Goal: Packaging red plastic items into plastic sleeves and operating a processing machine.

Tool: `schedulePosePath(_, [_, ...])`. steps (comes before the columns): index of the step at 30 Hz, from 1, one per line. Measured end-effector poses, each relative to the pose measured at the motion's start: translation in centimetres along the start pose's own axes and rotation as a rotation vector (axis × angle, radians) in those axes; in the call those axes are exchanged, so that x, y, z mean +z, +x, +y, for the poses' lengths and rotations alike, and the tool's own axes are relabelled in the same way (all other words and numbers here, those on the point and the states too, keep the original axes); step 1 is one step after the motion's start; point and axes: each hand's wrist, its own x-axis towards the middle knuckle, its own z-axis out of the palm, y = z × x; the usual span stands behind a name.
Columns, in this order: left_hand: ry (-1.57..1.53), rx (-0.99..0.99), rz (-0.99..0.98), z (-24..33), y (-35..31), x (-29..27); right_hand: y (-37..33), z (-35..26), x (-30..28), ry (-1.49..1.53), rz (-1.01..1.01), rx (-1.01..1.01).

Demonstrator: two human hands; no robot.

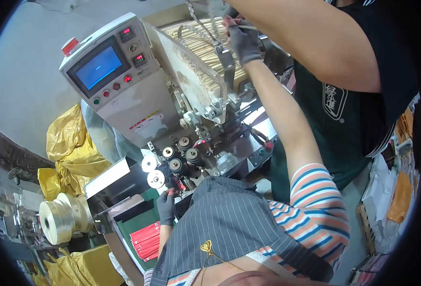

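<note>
- Left hand [166, 209], 7 o'clock: grey-gloved, fingers drawn narrow, fingertips just beside the lower white disc [156, 179]. Whether they grip anything cannot be told.
- Red packets [146, 240], 7 o'clock: resting on a green surface [146, 215], below the left hand.
- Black rollers [184, 143], 8 to 9 o'clock: grouped beside the white disc, uncovered from above.
- Apron [220, 205], 6 o'clock: its upper edge lies close to the machine front, so near-side room appears slight.
- Right hand [245, 44], between 12 and 1 o'clock: gloved, fingers curled at the sticks; the grip is partly hidden, so whether anything is held cannot be told.
- Wooden sticks [210, 56], 12 o'clock: stacked in the hopper behind a clear side wall [191, 78].
- Step in hand (judgement): tending the machine at hopper and rollers together.
- Next move (judgement): calls for aligned sticks, and left fingertips clear of the discs.
- Clearance: the co-worker's arm [315, 43] crosses at 1 to 2 o'clock; the control box [98, 66] bounds 10 o'clock. The freest path appears to be above the rollers.
</note>
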Motion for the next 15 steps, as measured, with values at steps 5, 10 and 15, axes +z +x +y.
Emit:
schedulePosePath(5, [0.021, 0.014, -0.048, 0.7, -0.1, 0.5, 1.4, 0.6, -0.7, 0.191, -0.008, 0.412])
schedulePosePath(10, [0.030, 0.028, -0.066, 1.2, 0.0, 1.1, 0.4, -0.9, -2.4, 0.524, -0.154, 0.707])
schedulePosePath(15, [0.023, -0.005, -0.074, 1.0, -0.2, 1.0, -2.5, -3.1, -4.4, 0.584, -0.250, 0.561])
